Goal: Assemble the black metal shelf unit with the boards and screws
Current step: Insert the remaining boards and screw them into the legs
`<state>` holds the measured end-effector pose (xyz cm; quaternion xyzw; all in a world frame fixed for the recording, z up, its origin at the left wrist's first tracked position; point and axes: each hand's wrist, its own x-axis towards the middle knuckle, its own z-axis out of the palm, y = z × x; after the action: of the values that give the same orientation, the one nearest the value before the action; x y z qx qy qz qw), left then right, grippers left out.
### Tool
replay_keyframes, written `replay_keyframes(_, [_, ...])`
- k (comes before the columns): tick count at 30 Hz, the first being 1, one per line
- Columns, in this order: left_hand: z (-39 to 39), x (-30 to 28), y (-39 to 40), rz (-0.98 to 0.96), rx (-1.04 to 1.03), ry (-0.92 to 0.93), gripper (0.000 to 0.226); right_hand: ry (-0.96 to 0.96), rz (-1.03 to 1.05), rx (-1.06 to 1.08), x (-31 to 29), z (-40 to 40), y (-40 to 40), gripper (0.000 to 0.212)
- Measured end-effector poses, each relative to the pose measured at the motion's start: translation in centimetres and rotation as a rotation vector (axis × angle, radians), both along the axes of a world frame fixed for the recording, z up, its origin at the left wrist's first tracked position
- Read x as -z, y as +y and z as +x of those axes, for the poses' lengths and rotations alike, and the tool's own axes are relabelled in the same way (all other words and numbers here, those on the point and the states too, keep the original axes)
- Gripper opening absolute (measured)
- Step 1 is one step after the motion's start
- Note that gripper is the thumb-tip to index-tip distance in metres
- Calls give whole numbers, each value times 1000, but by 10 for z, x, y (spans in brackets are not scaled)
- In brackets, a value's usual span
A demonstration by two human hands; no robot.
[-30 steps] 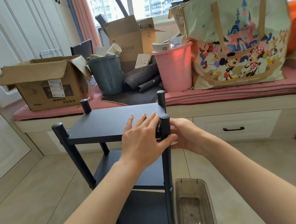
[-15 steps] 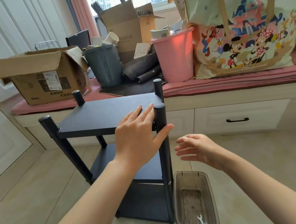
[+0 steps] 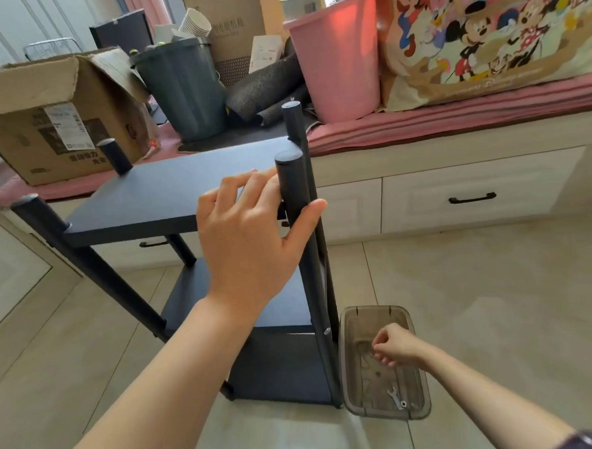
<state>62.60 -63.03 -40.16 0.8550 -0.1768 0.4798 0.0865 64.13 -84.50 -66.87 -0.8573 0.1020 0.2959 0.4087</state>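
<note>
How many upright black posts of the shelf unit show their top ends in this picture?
4. The near-right post stands against the left hand; the far-right post is behind it; the far-left post is near the cardboard box; the near-left post is at the board's left corner.

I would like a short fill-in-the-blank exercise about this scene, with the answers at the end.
1. The left hand holds the near right ____ of the black shelf unit.
2. The right hand reaches into the clear ____ on the floor.
3. A small ____ lies in the bin, near its front end.
4. The wastebasket beside the cartoon tote bag is ____.

Answers: post; bin; wrench; pink
</note>
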Motion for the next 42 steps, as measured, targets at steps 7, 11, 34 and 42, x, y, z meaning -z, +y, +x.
replay_keyframes(7, [1,4,-2,-15,12,-19,60,-33,-640,-603,76,-5,19,39])
replay_keyframes(11, [1,5,-2,-18,14,-40,56,-35,-837,-779,115,-6,20,42])
replay_keyframes(34, [-2,3,-6,-40,17,11,52,-86,-663,-719,115,-3,4,36])
replay_keyframes(42, [-2,2,-7,-47,22,23,50,-353,-154,-193,56,-4,10,18])
